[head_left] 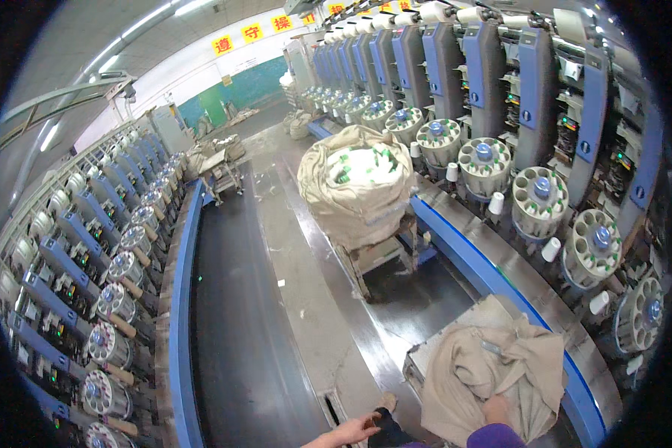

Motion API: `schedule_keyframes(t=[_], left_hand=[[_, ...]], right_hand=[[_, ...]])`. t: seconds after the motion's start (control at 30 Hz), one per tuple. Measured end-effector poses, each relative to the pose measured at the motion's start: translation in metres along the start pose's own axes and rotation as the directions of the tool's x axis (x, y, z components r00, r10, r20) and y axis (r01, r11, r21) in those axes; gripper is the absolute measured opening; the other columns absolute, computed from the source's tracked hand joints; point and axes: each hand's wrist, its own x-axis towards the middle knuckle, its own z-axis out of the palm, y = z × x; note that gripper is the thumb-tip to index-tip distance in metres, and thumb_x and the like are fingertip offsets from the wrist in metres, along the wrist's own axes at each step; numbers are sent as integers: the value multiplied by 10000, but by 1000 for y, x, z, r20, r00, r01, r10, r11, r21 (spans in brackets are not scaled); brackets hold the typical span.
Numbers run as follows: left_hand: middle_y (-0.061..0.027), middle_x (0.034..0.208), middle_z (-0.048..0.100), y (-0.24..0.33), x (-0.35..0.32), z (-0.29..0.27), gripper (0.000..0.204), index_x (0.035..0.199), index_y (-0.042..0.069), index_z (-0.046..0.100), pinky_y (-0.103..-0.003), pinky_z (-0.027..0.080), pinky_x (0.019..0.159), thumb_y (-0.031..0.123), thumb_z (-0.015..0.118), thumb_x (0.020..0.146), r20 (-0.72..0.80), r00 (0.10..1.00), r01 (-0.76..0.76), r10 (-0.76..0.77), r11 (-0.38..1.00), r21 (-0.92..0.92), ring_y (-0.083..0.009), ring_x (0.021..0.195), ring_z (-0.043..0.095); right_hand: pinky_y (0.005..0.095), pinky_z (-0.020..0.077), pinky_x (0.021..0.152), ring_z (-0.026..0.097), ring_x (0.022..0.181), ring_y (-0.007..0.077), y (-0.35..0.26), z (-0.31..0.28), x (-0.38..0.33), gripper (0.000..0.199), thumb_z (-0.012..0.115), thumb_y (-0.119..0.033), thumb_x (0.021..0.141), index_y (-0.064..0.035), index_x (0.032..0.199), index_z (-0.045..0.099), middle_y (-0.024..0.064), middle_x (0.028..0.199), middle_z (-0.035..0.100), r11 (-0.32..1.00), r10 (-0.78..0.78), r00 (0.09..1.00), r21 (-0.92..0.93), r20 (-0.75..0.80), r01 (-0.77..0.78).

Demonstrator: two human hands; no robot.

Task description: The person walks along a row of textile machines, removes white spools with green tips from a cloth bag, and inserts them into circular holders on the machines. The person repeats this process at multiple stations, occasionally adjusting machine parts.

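A beige cloth sack [493,366] lies crumpled over a low box-like stand [425,357] at the lower right. My right hand [496,409], below a purple sleeve, is closed on the folds at the sack's near side; its fingertips are hidden in the cloth. Left of it, my left hand [357,431] hangs over the floor with its fingers stretched out and nothing in them. Farther ahead, a big beige sack [355,201] stands on a wheeled cart [377,261]. White and green yarn bobbins [362,166] fill its open top.
Winding machines [532,78] line the right side, with round bobbin magazines [541,200] and white cones in front. A blue rail [467,250] runs along them. Another machine row [89,246] stands on the left behind a blue rail [185,321]. A second cart [220,175] is farther off.
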Motion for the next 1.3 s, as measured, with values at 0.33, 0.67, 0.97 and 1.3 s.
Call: schedule_keyframes(t=[0.33,0.67,0.97,1.3], left_hand=[[-224,1263,430,-18,133,-418,799,1269,9,405,-448,341,994,405,742,664,-843,521,71,135,977,201,-379,1188,393],[-181,1431,270,204,427,-785,1055,1405,71,228,-449,176,1090,528,733,599,-799,452,-35,397,903,428,-371,1330,203],[-196,1060,571,184,537,-857,367,1099,46,536,-423,395,871,275,584,817,-673,479,-244,564,821,515,-333,1031,523],[-23,791,488,196,540,-881,166,792,36,490,-307,400,693,181,473,871,-849,528,-753,19,474,-457,-140,742,455]], right_hand=[[358,488,682,617,796,214,-186,-227,60,426,625,-368,782,-51,1066,601,113,901,655,892,-445,859,203,251,403],[440,300,1036,324,1287,374,-471,-533,95,851,684,-334,784,-25,1405,192,239,1416,273,136,79,640,644,-765,753],[340,406,906,550,1057,312,-543,-600,183,504,571,-246,828,10,1248,462,211,1156,567,280,156,856,853,-494,441],[371,456,886,548,1042,247,-560,-605,92,400,467,-232,938,-28,1279,420,121,1199,526,-846,25,925,485,-379,221]])
